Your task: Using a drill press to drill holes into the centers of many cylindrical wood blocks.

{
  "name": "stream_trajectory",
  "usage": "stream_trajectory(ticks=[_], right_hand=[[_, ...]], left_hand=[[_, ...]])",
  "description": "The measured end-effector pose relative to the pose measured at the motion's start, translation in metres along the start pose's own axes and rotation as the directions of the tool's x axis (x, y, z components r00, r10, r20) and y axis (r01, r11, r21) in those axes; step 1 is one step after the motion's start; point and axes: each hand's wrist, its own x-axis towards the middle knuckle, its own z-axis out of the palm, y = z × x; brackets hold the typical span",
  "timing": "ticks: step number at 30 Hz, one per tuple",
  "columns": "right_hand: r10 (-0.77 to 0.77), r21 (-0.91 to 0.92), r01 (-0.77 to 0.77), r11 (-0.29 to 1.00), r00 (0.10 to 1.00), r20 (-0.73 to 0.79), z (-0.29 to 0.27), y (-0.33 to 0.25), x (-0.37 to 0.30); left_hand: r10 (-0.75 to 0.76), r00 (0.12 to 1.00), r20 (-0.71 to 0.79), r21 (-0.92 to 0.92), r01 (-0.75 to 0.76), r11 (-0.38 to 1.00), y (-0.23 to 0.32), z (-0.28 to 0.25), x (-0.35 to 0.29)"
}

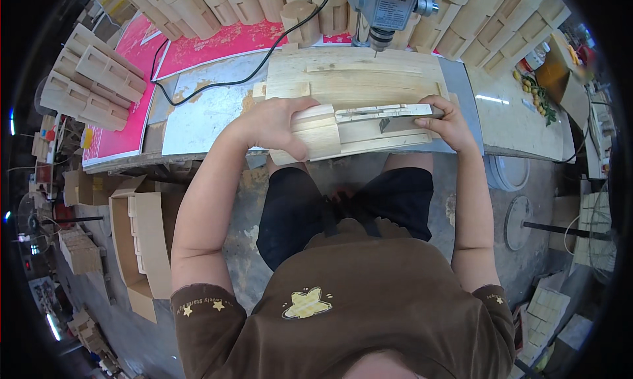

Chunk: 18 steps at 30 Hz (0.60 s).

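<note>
A pale wooden case (313,132) with a rounded end lies lengthwise across the near edge of the bench. My left hand (280,125) is wrapped round its left end, thumb on the near side. At the right end, my right hand (450,123) has its fingers closed around a slim, dark grey-ended tool, whose kind I cannot make out. A light strip with marks (382,112) runs along the far side of the case's long recess. Inside the recess, a small grey piece (388,124) shows near my right fingers.
Behind the case lies a wooden board (356,72) beneath a bench drill (392,10). A black cable (247,78) curves across the bench. Wooden cases stand in rows (198,10) at the back and left (92,82). Below left is an open cardboard box (155,240).
</note>
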Motion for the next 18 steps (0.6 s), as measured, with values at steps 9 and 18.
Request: stream_trajectory(ticks=[9,18], right_hand=[[0.005,-0.078,-0.003,0.997,1.0,0.03,-0.001,-0.008,-0.004],[-0.08,-0.089,0.078,0.993,0.997,-0.015,0.005,0.0,-0.005]], left_hand=[[0.076,0.997,0.016,0.004,-0.076,0.997,0.017,0.013,0.021],[-0.196,0.285,-0.938,-0.341,-0.664,0.666,0.01,0.109,0.037]])
